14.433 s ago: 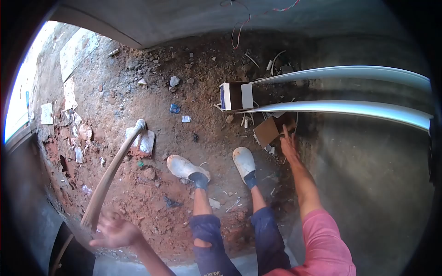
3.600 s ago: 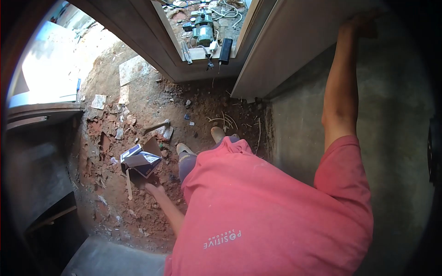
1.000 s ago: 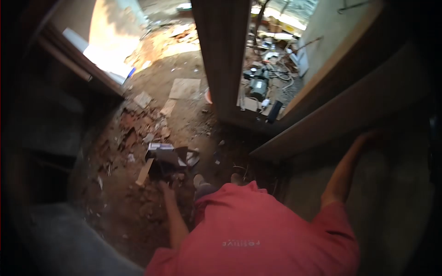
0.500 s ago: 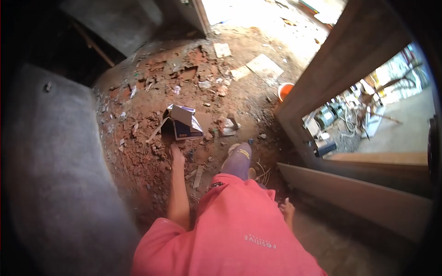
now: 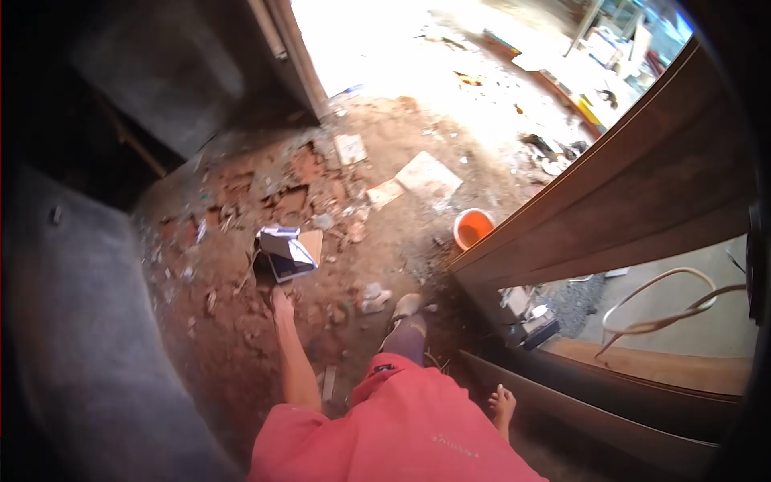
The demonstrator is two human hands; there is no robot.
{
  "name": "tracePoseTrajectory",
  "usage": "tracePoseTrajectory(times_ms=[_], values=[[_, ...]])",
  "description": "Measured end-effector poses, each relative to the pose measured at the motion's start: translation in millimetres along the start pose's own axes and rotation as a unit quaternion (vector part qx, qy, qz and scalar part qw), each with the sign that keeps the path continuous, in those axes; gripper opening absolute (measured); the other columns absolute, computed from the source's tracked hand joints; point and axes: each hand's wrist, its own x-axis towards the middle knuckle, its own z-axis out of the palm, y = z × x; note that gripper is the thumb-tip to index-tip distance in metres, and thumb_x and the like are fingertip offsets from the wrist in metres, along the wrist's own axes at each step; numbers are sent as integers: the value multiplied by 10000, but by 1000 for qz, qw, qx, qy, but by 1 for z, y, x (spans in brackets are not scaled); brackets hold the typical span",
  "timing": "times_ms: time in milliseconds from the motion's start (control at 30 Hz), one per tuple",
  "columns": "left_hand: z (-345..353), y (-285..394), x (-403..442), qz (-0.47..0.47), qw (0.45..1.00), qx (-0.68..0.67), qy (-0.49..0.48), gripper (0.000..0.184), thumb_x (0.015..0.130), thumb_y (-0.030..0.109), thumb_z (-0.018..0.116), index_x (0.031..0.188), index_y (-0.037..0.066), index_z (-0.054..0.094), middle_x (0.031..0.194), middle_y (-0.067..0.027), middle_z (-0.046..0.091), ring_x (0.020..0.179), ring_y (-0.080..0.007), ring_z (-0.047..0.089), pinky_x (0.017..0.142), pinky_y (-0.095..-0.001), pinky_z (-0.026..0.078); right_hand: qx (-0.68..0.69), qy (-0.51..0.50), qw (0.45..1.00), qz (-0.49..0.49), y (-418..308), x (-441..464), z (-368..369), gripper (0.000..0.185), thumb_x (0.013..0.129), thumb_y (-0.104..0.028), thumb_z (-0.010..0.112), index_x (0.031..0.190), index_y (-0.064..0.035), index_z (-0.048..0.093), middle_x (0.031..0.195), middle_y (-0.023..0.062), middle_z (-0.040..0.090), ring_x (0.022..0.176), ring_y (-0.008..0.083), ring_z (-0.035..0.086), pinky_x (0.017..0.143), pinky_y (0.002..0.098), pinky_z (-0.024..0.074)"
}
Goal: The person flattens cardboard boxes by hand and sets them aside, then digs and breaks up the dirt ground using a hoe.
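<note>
My left hand (image 5: 281, 304) is closed on the near edge of an opened cardboard box (image 5: 292, 268), white and dark blue outside, with brown flaps standing out. The box hangs tilted above the reddish, broken ground (image 5: 241, 321). Its near side and my fingertips are partly hidden. On the other side of my body, my right hand (image 5: 502, 400) is low beside the red shirt (image 5: 401, 426), its fingers loosely curled and a little apart, with nothing visible in them. A long panel (image 5: 562, 402) lies to its right.
An orange-lined bucket (image 5: 472, 228) stands by a wooden frame (image 5: 610, 177) on the right. Flat pale pieces (image 5: 430, 174) and rubble lie ahead, near a bright doorway. A grey wall (image 5: 88, 321) runs along the left. A looped cable (image 5: 658, 301) shows through the frame's opening.
The view has turned left toward the doorway. My right hand has come down from the right-hand wall to beside my body. My left hand still has the box, and the bucket shows more fully.
</note>
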Motion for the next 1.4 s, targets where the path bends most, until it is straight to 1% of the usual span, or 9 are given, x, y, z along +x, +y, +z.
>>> tracePoseTrajectory(times_ms=[167, 233, 367, 533, 700, 833, 1033, 1233, 1400], values=[[329, -48, 109, 25, 957, 97, -272, 150, 849, 106, 584, 996, 116, 610, 938, -30, 631, 811, -131, 594, 598, -304, 492, 58, 36, 997, 40, -54, -25, 34, 369, 897, -380, 655, 1043, -43, 618, 772, 49, 649, 566, 121, 616, 453, 224, 437], [476, 2, -79, 80, 909, 20, -409, 542, 867, 161, 653, 1354, 85, 427, 925, -49, 616, 792, -147, 594, 687, -323, 555, 67, 42, 996, 42, -67, -30, 42, 364, 899, -377, 653, 1044, -45, 620, 776, 48, 650, 566, 120, 616, 460, 227, 442], [628, -3, -163, 111, 737, 274, -608, 1127, 837, 710, 484, 1480, 19, -131, 1550, -260, -20, 1422, -421, 117, 1093, -603, 252, 14, 23, 999, 24, -93, -23, 55, 348, 901, -364, 654, 1058, -55, 625, 805, 45, 653, 586, 118, 622, 496, 238, 460], [526, -79, -145, 213, 606, 482, -596, 881, 880, 605, 518, 1410, -75, 336, 1450, -293, 345, 1371, -338, 339, 1124, -364, 266, 67, 55, 996, 10, -122, -45, 53, 354, 899, -358, 658, 1069, -49, 625, 817, 47, 653, 601, 112, 621, 506, 231, 458], [230, -205, 7, -30, 424, 828, -366, 734, 791, 633, 562, 1230, 47, 610, 1297, -207, 561, 1232, -355, 520, 1011, -463, 412, 5, 78, 995, 64, -99, -62, 35, 340, 897, -346, 661, 1037, -38, 627, 787, 49, 641, 593, 108, 610, 490, 236, 452], [116, -216, -10, -137, 353, 863, -334, 454, 792, 264, 578, 1171, 23, 642, 1215, -208, 614, 1163, -354, 575, 931, -417, 482, -86, 15, 990, 107, -70, -62, 7, 330, 891, -323, 668, 1026, -26, 625, 777, 60, 637, 592, 129, 613, 492, 254, 455], [58, -275, -33, -172, 696, 677, -167, 401, 774, 180, 635, 1114, -32, 648, 1053, -246, 665, 996, -343, 663, 758, -420, 555, -154, -7, 988, -9, -127, -42, -4, 310, 903, -296, 656, 1030, -14, 630, 779, 55, 628, 599, 121, 606, 503, 242, 459], [66, -308, -43, -232, 645, 701, -197, 436, 623, 193, 781, 1019, 32, 696, 881, -154, 698, 777, -212, 690, 680, -376, 576, -170, -91, 977, -90, -146, -3, 9, 352, 913, -311, 650, 1092, -9, 616, 838, 78, 648, 666, 137, 627, 559, 235, 472], [82, -346, -48, -247, 791, 535, -165, 224, 666, 187, 746, 817, 37, 671, 693, -110, 657, 581, -221, 637, 546, -367, 526, -236, -203, 945, -97, -131, -28, 19, 370, 920, -326, 639, 1094, 1, 614, 866, 97, 654, 745, 140, 629, 611, 248, 484]])
